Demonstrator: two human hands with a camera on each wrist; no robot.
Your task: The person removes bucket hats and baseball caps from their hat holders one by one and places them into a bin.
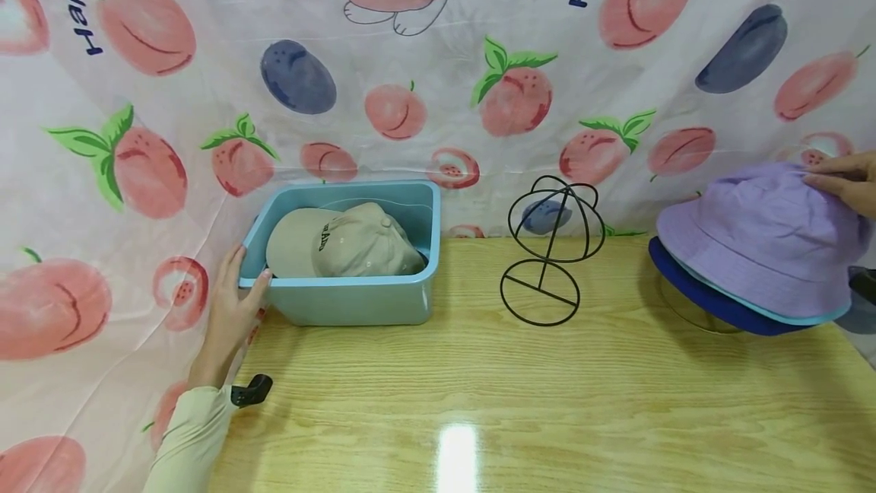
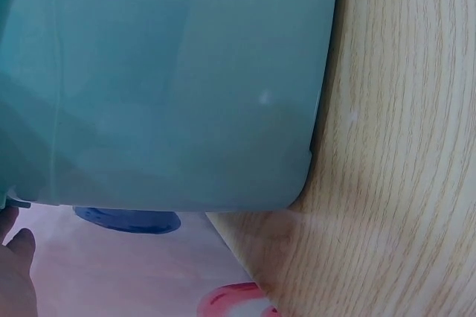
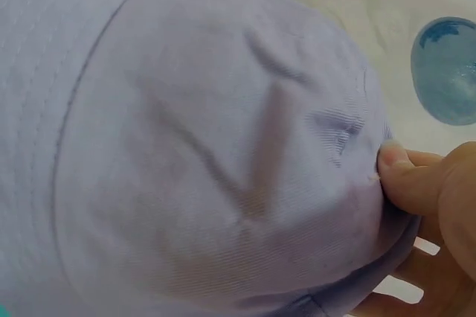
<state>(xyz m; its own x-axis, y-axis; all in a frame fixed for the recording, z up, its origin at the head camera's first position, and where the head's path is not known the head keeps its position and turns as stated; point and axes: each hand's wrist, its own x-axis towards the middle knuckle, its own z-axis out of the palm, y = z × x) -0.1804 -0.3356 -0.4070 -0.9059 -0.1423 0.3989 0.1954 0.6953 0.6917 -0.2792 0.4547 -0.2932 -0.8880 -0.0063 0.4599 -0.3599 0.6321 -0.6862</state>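
Note:
My left hand (image 1: 229,314) rests against the front left corner of a blue plastic bin (image 1: 349,303), thumb at the front rim and fingers along the left side. Inside the bin lies a beige baseball cap (image 1: 356,242) with dark lettering. At the far right, my right hand (image 1: 849,181) pinches the crown of a lilac bucket hat (image 1: 760,227); the right wrist view shows its thumb (image 3: 405,175) on the fabric. Beneath that hat show a turquoise edge and a dark blue brim (image 1: 712,299). A thin wire ring (image 1: 698,322) peeks out below the brims.
A black wire hat stand (image 1: 547,257) with a round base and domed top stands between the bin and the hats. The wooden table (image 1: 513,394) meets a fruit-printed cloth (image 1: 411,59) at the back and left.

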